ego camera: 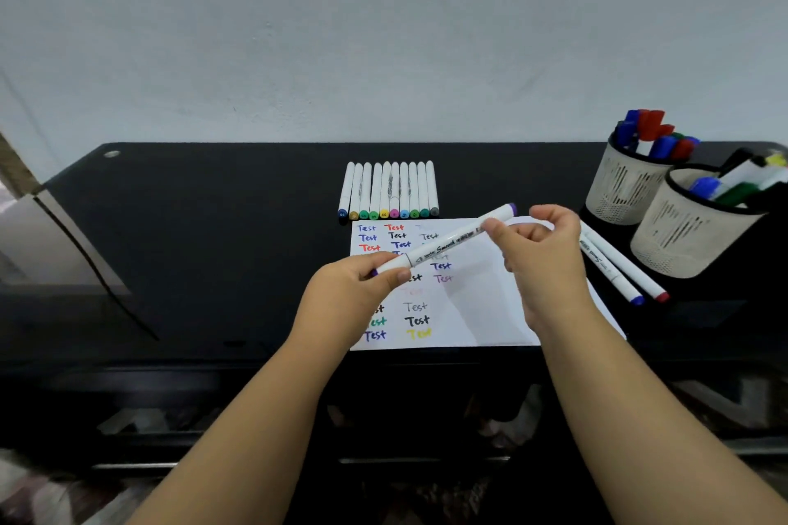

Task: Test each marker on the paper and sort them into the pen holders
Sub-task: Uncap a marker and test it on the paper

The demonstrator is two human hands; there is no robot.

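Pale wall behind, black desk (213,226) below, white paper (477,311) lying at the centre and already filled with coloured "Test" words, about twenty of them, some hidden under the hands. Held above the paper: one purple-capped marker (452,241), slanted from 8 o'clock up to 2 o'clock, pinched at its lower cap by the left hand (362,286) and gripped around the barrel near the upper end by the right hand (541,251). Gripped at both ends like this probably to pull off a cap for testing, or to press one back on; cannot tell which. Lined up at 12 o'clock of the paper, touching side by side, caps toward the person: a row of markers (390,190), ten by count, likely the untested stock kept within easy reach. Lying loose at 3 o'clock, just beside the paper's edge: two more markers (618,264), one blue-tipped, one red-tipped, apparently waiting to be sorted. Standing at 2 o'clock: two mesh pen holders (622,192), touching or nearly so, both already stocked with markers, exact number unclear.
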